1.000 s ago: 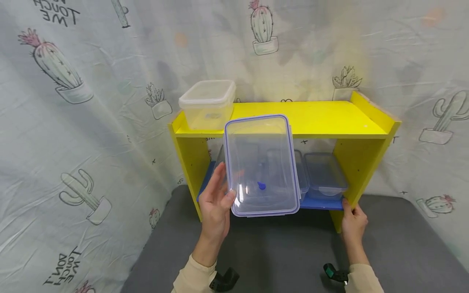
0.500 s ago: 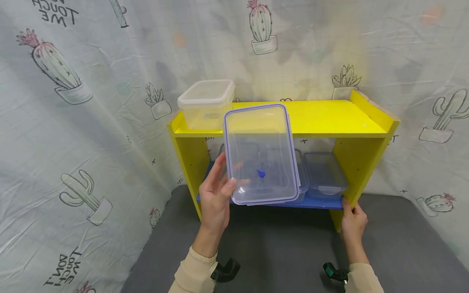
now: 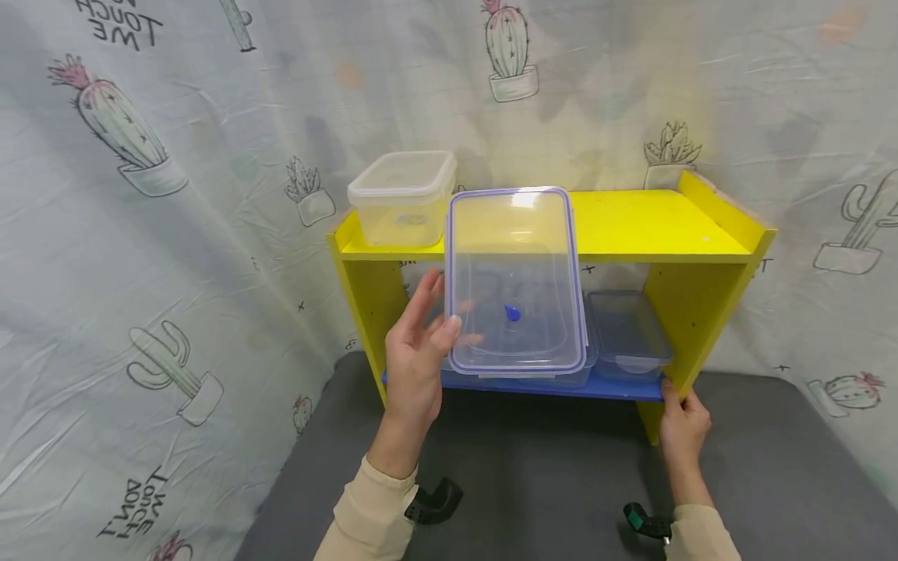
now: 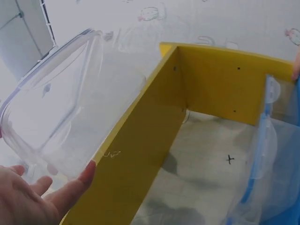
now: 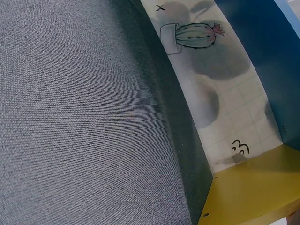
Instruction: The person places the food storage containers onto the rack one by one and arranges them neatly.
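My left hand (image 3: 414, 358) pinches the left edge of a transparent food container (image 3: 515, 269) with a purple-blue rim and a small blue mark. The container is raised in front of the yellow shelf unit (image 3: 652, 222), its broad face toward me. In the left wrist view, thumb and fingers meet the container's (image 4: 56, 98) lower end, beside the yellow board. My right hand (image 3: 684, 428) grips the shelf unit's lower right, where the blue shelf (image 3: 617, 389) meets the yellow side panel. The right wrist view mostly misses that hand.
A frosted lidded container (image 3: 400, 199) stands on the top board's left end. On the blue shelf, another transparent container (image 3: 627, 335) sits at the right; others beside it are partly hidden. The unit stands on a grey surface (image 3: 533, 475) before a cactus-print curtain (image 3: 231, 117).
My left hand has lifted the container, its upper part now overlapping more of the top yellow board. The right hand keeps its hold on the shelf unit. The head view has shifted slightly.
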`<state>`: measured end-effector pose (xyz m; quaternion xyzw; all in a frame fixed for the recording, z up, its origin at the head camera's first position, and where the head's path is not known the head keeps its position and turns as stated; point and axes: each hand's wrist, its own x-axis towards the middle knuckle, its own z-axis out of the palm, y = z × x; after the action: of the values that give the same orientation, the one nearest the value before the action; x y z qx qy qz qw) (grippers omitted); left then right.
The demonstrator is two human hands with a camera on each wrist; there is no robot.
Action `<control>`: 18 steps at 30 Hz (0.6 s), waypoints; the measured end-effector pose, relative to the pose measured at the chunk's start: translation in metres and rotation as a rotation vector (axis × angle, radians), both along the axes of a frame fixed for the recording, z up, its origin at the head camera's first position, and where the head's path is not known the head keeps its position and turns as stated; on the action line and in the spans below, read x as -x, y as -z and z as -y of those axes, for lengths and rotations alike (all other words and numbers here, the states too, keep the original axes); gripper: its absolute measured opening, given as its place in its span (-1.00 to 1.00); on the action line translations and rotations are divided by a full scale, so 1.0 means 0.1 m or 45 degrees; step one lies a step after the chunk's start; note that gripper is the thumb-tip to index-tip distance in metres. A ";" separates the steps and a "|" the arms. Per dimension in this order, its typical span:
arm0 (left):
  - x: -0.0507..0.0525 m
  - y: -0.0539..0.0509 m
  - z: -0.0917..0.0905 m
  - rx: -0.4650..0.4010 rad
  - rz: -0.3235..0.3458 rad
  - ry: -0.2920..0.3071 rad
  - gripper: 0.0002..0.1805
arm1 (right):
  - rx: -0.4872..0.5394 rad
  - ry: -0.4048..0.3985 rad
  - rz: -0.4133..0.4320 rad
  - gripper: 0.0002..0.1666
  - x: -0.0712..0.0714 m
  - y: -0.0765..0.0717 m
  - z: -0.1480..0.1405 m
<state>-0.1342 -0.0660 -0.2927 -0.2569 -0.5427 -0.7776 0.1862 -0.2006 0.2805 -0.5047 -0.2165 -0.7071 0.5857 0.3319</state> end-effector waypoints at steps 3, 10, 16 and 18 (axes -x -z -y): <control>0.02 -0.06 -0.01 -0.002 0.014 -0.013 -0.38 | 0.008 -0.001 0.007 -0.68 0.00 0.00 0.00; 0.08 -0.21 -0.02 0.057 0.052 -0.086 -0.46 | -0.004 -0.009 0.021 -0.61 0.00 0.00 -0.01; 0.18 -0.36 -0.03 0.071 0.117 -0.128 -0.48 | -0.025 -0.024 0.038 -0.60 -0.01 -0.02 -0.01; 0.21 -0.40 -0.03 0.084 0.138 -0.144 -0.49 | -0.029 -0.021 0.045 -0.62 -0.01 -0.02 0.00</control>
<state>-0.1550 -0.0633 -0.2531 -0.1895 -0.5909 -0.7604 0.1917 -0.1999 0.2810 -0.5028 -0.2172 -0.7212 0.5763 0.3171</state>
